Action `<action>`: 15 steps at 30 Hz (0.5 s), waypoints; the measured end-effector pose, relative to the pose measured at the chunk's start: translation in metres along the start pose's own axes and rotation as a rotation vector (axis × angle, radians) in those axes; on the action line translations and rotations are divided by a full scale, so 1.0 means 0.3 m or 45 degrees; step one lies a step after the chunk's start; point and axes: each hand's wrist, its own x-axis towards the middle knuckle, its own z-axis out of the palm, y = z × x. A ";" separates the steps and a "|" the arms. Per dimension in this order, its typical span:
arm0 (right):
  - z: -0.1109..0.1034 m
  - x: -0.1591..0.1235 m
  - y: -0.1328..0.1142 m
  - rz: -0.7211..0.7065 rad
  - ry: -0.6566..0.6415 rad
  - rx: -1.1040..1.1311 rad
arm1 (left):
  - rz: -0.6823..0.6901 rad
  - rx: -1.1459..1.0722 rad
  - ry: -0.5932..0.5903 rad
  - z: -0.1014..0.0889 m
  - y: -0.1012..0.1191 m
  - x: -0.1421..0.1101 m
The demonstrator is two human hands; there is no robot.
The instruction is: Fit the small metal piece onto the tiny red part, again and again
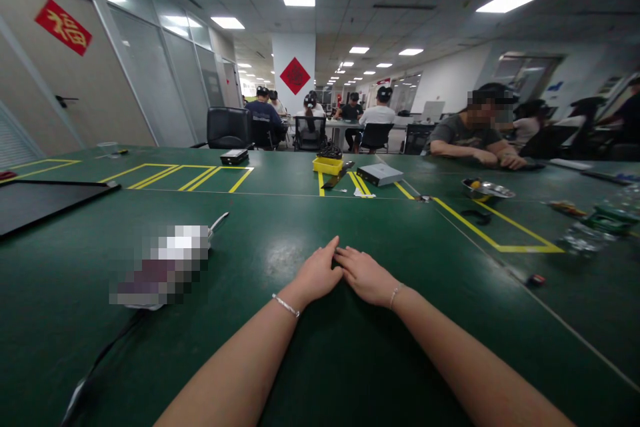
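Both hands rest on the green tabletop (270, 347) in the middle of the view, with fingers meeting at the tips. My left hand (318, 272) lies with its fingers stretched forward and its thumb toward the other hand; a silver bracelet (286, 305) circles that wrist. My right hand (369, 276) is laid flat, fingers extended and pointing to the left, with a thin bracelet (395, 295) on the wrist. Neither hand appears to hold anything. Nearest on the left is a blurred-out white and dark object (165, 267), with a white cord end and a dark cable.
Yellow tape marks (530, 249) outline areas of the table. Further back are a yellow bin (327, 165), a grey box (380, 175), a black box (235, 157) and a metal bowl (493, 191). Bottles (595, 230) lie right; a dark tray (50, 200) left. A person (470, 133) sits across.
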 end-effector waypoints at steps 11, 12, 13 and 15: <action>-0.275 -0.433 0.629 1.424 0.335 -0.406 | -0.065 -0.039 -0.004 -0.012 0.003 -0.004; -0.273 -0.493 0.692 1.619 0.363 -0.347 | -0.063 -0.030 -0.007 -0.011 0.003 -0.004; -0.265 -0.543 0.743 1.801 0.402 -0.278 | -0.065 -0.020 -0.010 -0.010 0.003 -0.004; -0.239 -0.612 0.809 2.053 0.442 -0.169 | -0.076 -0.010 -0.014 -0.008 0.002 -0.004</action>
